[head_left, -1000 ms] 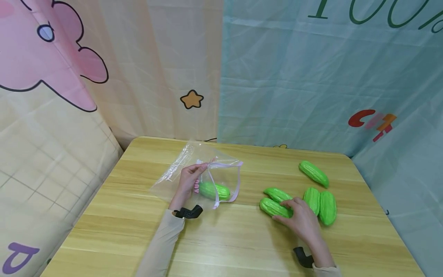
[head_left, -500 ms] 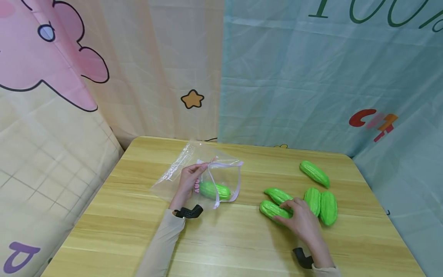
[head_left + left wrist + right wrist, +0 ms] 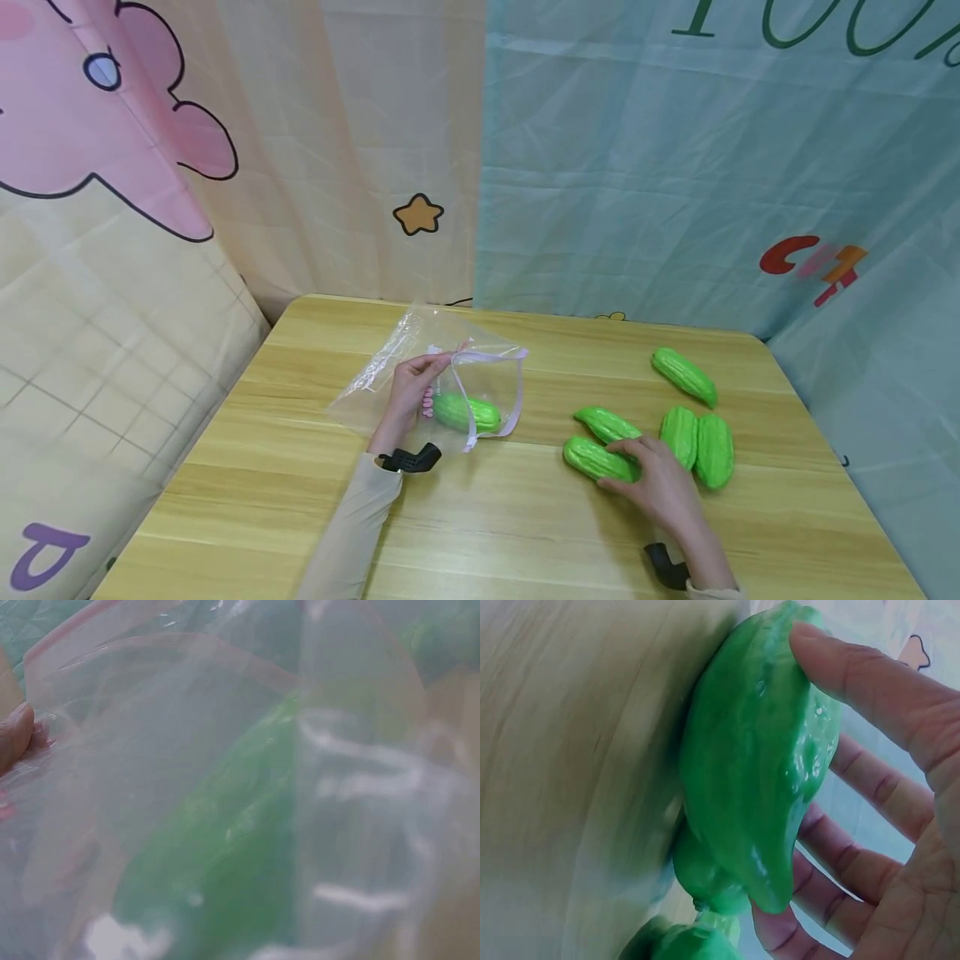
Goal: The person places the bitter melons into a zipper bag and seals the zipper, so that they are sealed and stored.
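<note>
My left hand (image 3: 412, 387) pinches the upper rim of a clear zip bag (image 3: 390, 358) with a pale purple edge. The bag's mouth gapes toward the right, and one green bitter melon (image 3: 467, 413) lies inside. In the left wrist view this melon (image 3: 225, 832) looks blurred through the plastic. My right hand (image 3: 660, 483) holds the nearest loose bitter melon (image 3: 596, 458), thumb on the near side and fingers over the far side. The right wrist view shows that melon (image 3: 757, 757) close up, still low against the tabletop. A second melon (image 3: 606, 424) lies just behind it.
Two more bitter melons (image 3: 696, 446) lie side by side right of my right hand, and another melon (image 3: 684, 377) lies farther back. All rest on a wooden table (image 3: 480, 533). Printed curtains (image 3: 637, 183) hang behind its back edge.
My right hand has shifted slightly nearer and to the right, its thumb lower along the near melon's side. The left hand and bag look the same.
</note>
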Demonstrator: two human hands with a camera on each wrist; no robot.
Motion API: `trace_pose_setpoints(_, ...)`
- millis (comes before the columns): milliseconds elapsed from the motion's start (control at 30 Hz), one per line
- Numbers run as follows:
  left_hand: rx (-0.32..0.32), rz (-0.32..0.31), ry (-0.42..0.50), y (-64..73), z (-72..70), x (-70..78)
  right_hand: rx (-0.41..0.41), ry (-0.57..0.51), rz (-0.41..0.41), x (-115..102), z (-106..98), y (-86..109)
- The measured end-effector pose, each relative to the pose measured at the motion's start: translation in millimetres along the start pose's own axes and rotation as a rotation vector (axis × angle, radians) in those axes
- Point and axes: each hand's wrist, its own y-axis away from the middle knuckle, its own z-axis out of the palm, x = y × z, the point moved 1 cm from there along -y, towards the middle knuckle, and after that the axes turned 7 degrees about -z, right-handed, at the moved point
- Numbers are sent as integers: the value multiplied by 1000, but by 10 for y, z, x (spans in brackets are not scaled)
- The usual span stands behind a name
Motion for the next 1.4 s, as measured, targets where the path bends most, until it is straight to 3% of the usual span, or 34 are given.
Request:
trace_pose_setpoints(233, -5, -21, 14, 2, -5, -7, -20, 1, -26, 3, -8, 28)
trace_pose_setpoints(667, 0, -29, 8, 4, -13, 23, -98, -63, 15, 14, 62, 42)
trace_pose_setpoints(1000, 16, -22, -4, -15, -20, 12, -94, -121, 40, -3, 113, 45)
trace_pose_setpoints(1400, -23, -27, 13, -9, -11, -4, -85, -129, 43, -5, 155, 37)
